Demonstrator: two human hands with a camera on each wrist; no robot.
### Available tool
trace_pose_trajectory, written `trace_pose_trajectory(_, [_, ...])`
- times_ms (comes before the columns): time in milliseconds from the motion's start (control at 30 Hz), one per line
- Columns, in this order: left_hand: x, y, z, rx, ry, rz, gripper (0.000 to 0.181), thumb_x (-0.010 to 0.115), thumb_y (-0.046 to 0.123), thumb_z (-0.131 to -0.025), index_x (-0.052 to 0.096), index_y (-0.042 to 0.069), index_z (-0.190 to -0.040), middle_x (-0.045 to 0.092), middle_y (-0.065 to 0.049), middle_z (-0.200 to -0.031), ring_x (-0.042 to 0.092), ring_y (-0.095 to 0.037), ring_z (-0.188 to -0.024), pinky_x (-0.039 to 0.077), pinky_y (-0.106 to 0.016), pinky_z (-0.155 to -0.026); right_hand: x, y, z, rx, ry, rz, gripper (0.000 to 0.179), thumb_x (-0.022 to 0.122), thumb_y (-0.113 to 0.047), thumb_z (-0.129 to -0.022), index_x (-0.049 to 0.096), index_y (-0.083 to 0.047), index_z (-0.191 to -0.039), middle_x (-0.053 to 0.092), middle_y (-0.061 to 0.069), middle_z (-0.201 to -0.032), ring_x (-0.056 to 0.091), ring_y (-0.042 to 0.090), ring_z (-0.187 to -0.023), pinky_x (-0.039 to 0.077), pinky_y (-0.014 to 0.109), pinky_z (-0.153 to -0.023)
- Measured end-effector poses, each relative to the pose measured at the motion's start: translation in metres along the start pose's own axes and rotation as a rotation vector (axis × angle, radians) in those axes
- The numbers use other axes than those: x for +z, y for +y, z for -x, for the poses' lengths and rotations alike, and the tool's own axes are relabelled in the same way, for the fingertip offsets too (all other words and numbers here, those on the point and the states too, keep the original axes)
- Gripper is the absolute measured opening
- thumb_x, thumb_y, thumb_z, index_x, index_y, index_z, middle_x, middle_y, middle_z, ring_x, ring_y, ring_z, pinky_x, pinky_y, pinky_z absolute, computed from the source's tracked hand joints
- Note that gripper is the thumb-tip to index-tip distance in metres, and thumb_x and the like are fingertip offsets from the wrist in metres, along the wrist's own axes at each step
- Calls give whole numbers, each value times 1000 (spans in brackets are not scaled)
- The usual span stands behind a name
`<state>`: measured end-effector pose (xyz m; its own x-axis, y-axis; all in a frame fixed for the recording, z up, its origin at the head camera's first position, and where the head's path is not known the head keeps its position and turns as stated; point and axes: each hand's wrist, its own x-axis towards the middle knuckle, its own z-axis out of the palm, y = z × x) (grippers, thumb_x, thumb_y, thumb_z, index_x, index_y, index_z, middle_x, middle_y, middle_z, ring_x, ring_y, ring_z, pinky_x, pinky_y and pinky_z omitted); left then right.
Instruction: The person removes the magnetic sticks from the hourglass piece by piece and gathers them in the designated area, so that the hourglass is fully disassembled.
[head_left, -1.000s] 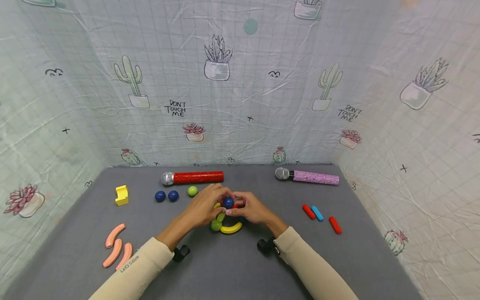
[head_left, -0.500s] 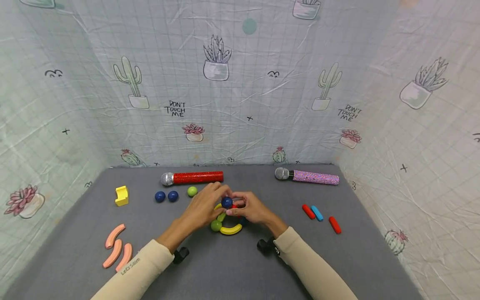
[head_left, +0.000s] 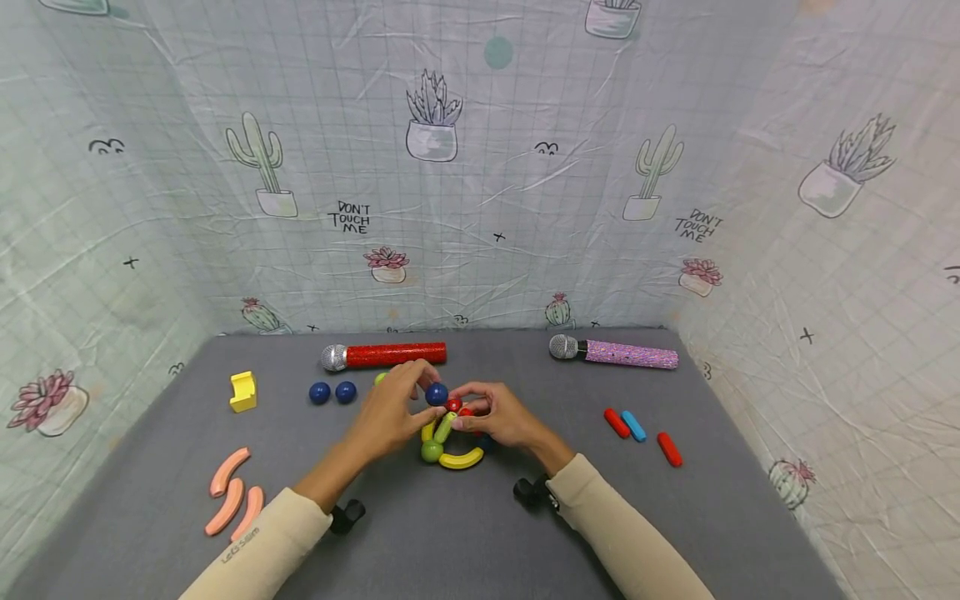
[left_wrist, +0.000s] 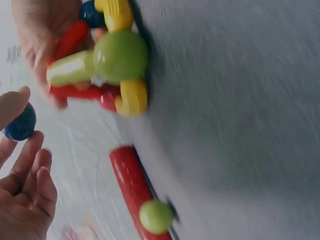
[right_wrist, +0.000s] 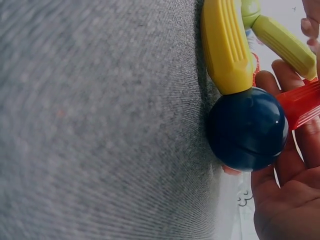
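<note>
My left hand (head_left: 384, 419) pinches a dark blue ball (head_left: 437, 394) between thumb and fingertips; in the left wrist view this ball (left_wrist: 20, 124) is apart from the ball-and-stick structure. That structure stands on a base of curved yellow sticks (head_left: 462, 459), joined by a green ball (left_wrist: 121, 56), a red ball (head_left: 453, 405) and a second blue ball (right_wrist: 247, 131). A light green stick (head_left: 444, 428) and red sticks (right_wrist: 302, 102) lean inward from these. My right hand (head_left: 506, 417) holds their upper ends together, its thumb in front and fingers behind.
Two blue balls (head_left: 332, 392) and a lime ball (left_wrist: 156, 217) lie to the left, by a red microphone (head_left: 396, 355). A yellow block (head_left: 243, 392) and curved pink sticks (head_left: 227, 507) are farther left. Short red and blue sticks (head_left: 634, 427) and a purple microphone (head_left: 632, 354) are at right.
My left hand has moved left and slightly back with the blue ball, from over the sticks' upper ends, uncovering the red ball and light green stick. My right hand has stayed nearly still.
</note>
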<state>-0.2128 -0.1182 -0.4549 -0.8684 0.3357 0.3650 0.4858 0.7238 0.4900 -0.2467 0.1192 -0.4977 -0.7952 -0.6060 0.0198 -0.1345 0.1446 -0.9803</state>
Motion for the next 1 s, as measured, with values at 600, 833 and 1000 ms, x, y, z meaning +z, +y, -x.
trace_pose_trajectory(600, [-47, -83, 19, -150, -105, -293, 37, 93, 16, -81, 75, 5, -112, 71, -11, -96, 59, -28, -95, 53, -47, -80, 0, -1, 1, 4, 11, 32, 45, 81, -7, -94, 69, -9, -137, 81, 17, -104, 64, 6, -79, 51, 22, -71])
trace_pose_trajectory(833, [-45, -85, 15, -149, -142, -374, 37, 93, 17, -81, 73, 6, -111, 71, -9, -94, 57, -27, -91, 53, -44, -73, 1, -2, 1, 6, 9, 27, 45, 81, -7, -94, 68, -8, -137, 80, 18, -102, 63, 6, -78, 51, 21, -70])
trace_pose_trajectory(1000, [-39, -90, 10, -113, -128, -402, 36, 94, 18, -80, 72, 7, -107, 71, -10, -96, 56, -29, -91, 53, -44, -74, 1, -2, 0, 1, 6, 44, 45, 81, -7, -94, 68, -8, -137, 80, 18, -103, 62, 6, -77, 51, 22, -70])
